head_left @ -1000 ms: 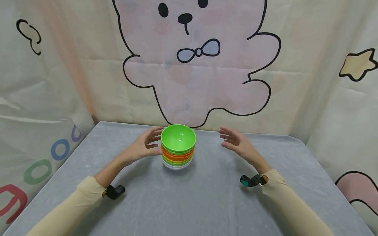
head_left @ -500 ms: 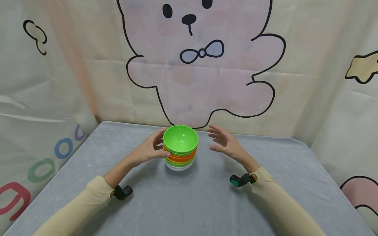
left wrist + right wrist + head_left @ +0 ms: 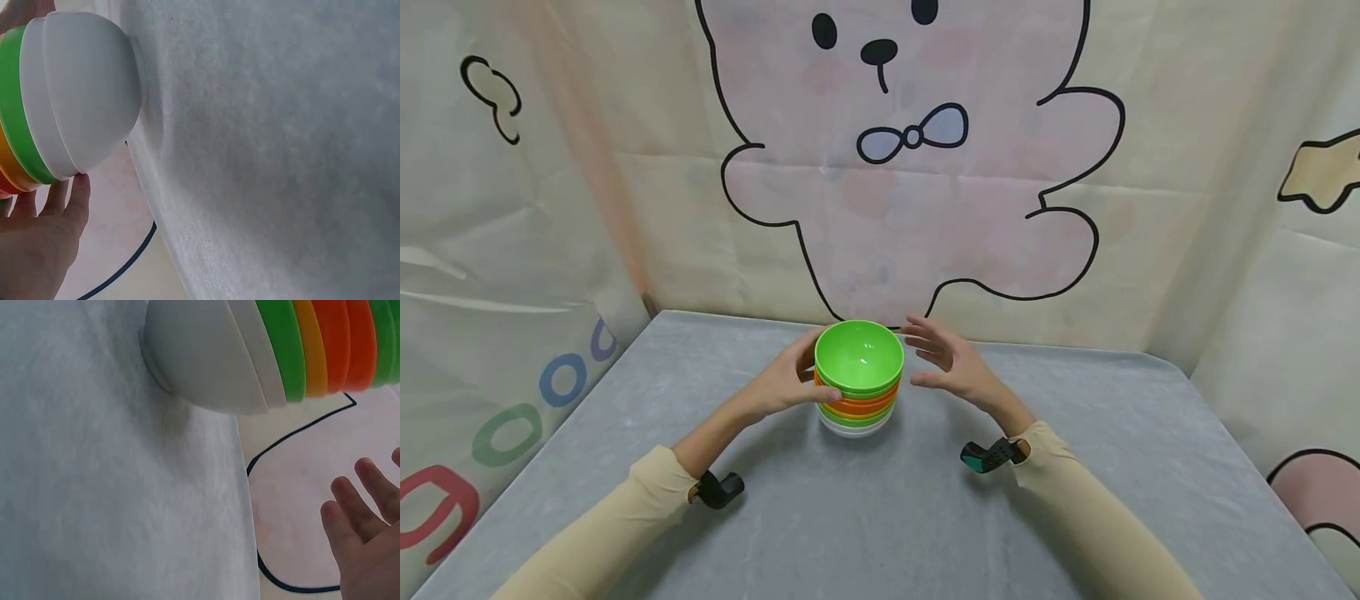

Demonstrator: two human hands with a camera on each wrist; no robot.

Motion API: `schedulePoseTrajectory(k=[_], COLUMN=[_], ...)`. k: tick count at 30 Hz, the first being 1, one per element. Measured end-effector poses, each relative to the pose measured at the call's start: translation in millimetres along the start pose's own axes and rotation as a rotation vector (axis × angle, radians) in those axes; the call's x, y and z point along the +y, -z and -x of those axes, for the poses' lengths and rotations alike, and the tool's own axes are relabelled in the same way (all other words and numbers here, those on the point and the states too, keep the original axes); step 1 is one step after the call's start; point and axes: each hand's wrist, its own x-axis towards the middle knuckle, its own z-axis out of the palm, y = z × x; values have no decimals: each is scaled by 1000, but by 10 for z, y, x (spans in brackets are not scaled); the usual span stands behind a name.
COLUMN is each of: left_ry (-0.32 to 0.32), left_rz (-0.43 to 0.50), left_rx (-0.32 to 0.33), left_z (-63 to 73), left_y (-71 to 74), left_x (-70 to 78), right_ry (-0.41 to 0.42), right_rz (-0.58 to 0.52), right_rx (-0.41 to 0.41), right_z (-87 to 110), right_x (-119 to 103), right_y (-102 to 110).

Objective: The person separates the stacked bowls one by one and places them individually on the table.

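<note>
A stack of nested bowls (image 3: 859, 407) stands upright on the table, bright green at the top, then orange, yellow and green, with white bowls (image 3: 87, 87) at the bottom. My left hand (image 3: 784, 383) grips the stack from the left, thumb across the front of the orange bowls and fingers behind, partly hidden. In the left wrist view its fingertips (image 3: 78, 194) touch the bowls' sides. To the right of the stack, my right hand (image 3: 958, 368) holds nothing, its fingers spread and slightly bent. The right wrist view shows a gap between its fingers (image 3: 350, 515) and the bowls.
A grey cloth covers the table (image 3: 865, 533), whose far edge lies just behind the bowls. Beyond it hangs a printed curtain (image 3: 925, 225) with a cartoon bear; more curtain encloses both sides. Each wrist wears a dark strap (image 3: 996, 455).
My right hand has moved left, closer to the stack. My left hand has wrapped its thumb further round the front of the bowls. The stack stays on its spot.
</note>
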Motion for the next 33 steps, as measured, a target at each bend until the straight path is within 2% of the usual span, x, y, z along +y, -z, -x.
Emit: schedulePoseTrajectory(k=[14, 33], left_ry=[24, 43], left_rz=[-35, -37], left_rx=[9, 13], left_z=[13, 11], left_y=[-16, -21], left_x=[24, 61], right_ry=[11, 73], right_rz=[-54, -62], right_rx=[-74, -79], right_z=[-237, -310], right_x=[-21, -63], right_y=[-261, -330])
